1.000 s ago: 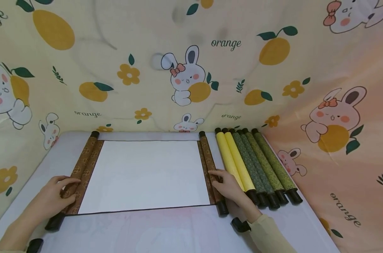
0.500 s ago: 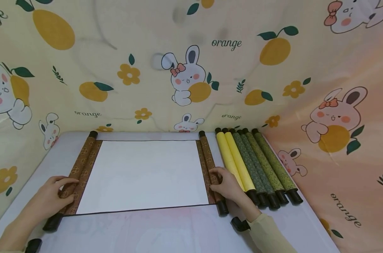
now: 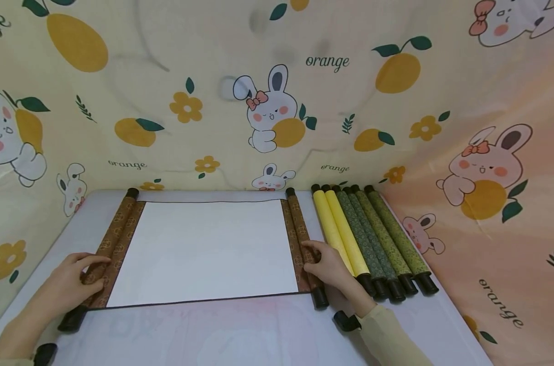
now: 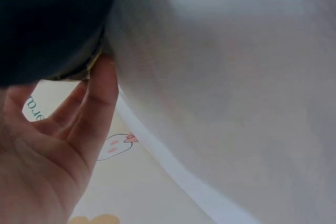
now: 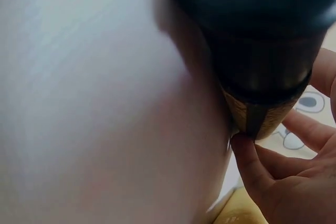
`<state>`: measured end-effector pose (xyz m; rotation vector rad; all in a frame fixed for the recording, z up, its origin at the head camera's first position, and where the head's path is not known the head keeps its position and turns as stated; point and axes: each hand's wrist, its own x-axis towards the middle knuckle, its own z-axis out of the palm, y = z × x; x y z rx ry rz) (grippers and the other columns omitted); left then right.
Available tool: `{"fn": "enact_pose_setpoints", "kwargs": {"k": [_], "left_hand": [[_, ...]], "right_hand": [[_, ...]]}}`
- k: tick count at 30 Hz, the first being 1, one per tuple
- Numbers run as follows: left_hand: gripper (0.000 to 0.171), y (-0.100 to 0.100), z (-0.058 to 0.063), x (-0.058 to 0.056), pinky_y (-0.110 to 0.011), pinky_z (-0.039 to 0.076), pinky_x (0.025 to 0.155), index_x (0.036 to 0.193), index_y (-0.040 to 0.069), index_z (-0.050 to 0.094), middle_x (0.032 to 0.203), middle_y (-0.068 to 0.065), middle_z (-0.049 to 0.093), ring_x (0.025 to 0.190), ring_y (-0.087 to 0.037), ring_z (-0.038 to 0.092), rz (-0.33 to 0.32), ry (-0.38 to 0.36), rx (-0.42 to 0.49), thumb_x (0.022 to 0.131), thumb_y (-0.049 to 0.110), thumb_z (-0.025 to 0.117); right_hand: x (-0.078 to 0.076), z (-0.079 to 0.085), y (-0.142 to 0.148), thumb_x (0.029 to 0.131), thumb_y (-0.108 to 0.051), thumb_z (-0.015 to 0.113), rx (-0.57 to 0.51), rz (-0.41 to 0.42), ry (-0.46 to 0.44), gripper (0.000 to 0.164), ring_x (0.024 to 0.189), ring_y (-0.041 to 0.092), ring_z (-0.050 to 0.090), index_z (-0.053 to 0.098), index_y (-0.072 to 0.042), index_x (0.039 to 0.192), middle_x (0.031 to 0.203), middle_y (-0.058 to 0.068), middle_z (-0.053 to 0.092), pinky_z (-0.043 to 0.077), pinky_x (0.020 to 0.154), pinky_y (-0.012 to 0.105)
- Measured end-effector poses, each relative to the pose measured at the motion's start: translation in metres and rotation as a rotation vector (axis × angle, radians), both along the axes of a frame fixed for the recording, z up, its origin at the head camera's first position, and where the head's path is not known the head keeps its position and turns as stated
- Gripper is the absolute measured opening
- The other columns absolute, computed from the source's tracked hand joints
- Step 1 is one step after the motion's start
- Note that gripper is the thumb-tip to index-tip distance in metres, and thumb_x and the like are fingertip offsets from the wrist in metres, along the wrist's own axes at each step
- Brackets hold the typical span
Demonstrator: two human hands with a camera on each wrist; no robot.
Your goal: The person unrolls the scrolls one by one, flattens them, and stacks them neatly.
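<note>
The scroll [image 3: 204,249] is lying at centre frame on the desk [image 3: 204,335]. The left hand [image 3: 68,282] is clamping its left roll [image 3: 115,227], which is shifting leftward; the right hand [image 3: 329,267] is clamping the right roll [image 3: 298,218]. More brown border [image 3: 290,229] is showing at right: the scroll is opening wider.

On my feed I see a small work nook screened by cream sheeting [image 3: 277,48] printed with rabbits, oranges and "orange" lettering, rising around a white tabletop [image 3: 204,335]. An opened scroll [image 3: 204,249] and yellow and green rolls [image 3: 367,236] lie there. I can't tell whether it's a home or studio.
</note>
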<state>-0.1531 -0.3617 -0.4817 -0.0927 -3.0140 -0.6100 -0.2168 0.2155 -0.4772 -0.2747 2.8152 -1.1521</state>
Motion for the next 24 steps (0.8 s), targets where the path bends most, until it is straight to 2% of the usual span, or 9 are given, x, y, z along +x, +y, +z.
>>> {"fn": "enact_pose_setpoints", "kwargs": {"k": [3,11,18,24], "left_hand": [[0.050,0.000,0.000,0.000,-0.066,0.041,0.073,0.117,0.004,0.060,0.121,-0.037,0.038,0.101,-0.054,0.043,-0.004,0.015,0.003,0.072,0.016,0.077],[0.045,0.002,0.000,-0.001,-0.062,0.043,0.070,0.119,0.001,0.060,0.122,-0.037,0.040,0.099,-0.053,0.047,-0.028,0.059,0.020,0.077,0.015,0.073],[0.046,0.001,-0.002,-0.005,-0.067,0.039,0.076,0.125,-0.001,0.056,0.125,-0.038,0.040,0.105,-0.057,0.042,-0.047,0.066,0.032,0.083,0.014,0.069],[0.046,0.004,-0.002,-0.010,-0.068,0.037,0.080,0.125,-0.002,0.055,0.126,-0.038,0.040,0.107,-0.057,0.042,-0.064,0.085,0.040,0.084,0.012,0.068]], "right_hand": [[-0.001,0.000,0.000,0.079,-0.009,0.067,-0.013,-0.002,-0.005,0.058,0.040,0.010,0.033,0.054,-0.019,0.134,0.135,0.007,0.052,0.034,0.040,0.027],[-0.004,0.001,-0.003,0.081,-0.005,0.064,-0.045,-0.012,-0.004,0.060,0.039,0.011,0.028,0.050,-0.015,0.138,0.142,0.011,0.046,0.031,0.040,0.027],[-0.006,0.001,-0.004,0.084,-0.006,0.060,-0.052,-0.036,-0.006,0.060,0.036,0.011,0.027,0.046,-0.015,0.141,0.145,0.012,0.042,0.031,0.038,0.026],[-0.010,-0.002,-0.002,0.085,-0.007,0.058,-0.046,-0.042,0.020,0.059,0.037,0.011,0.026,0.045,-0.014,0.142,0.147,0.013,0.039,0.030,0.038,0.025]]}}
